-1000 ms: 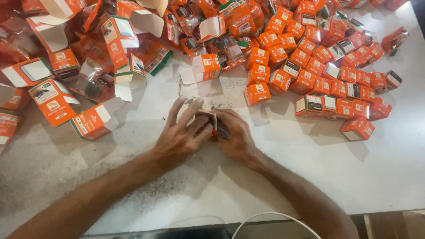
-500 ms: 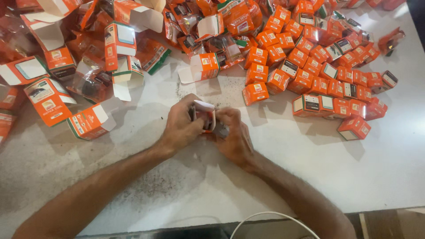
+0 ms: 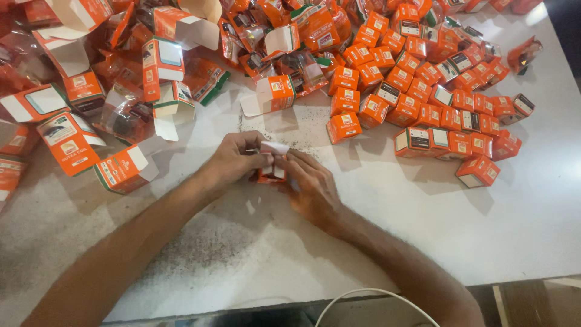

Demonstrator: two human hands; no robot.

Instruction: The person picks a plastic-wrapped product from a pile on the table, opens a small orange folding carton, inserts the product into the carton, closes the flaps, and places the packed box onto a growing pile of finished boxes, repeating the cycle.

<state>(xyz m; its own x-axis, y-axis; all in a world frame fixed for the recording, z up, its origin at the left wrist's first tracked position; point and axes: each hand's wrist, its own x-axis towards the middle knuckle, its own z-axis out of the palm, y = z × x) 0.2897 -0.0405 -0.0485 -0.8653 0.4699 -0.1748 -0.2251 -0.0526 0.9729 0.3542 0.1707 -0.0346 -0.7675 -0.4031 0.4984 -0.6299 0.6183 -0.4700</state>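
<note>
Small orange box (image 3: 272, 169) held low over the white table (image 3: 423, 224), white flap now raised, barely moved since half a second ago. Left hand (image 3: 233, 158) curled around its left side, fingers pinching the flap. Right hand (image 3: 311, 184) closed on its right side. Heaped orange cartons (image 3: 417, 79) beyond.

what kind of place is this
Probably a small packing workshop: a white table heaped with small orange boxes, many open or unfolded, while both hands, left hand and right hand, close one small box.
</note>
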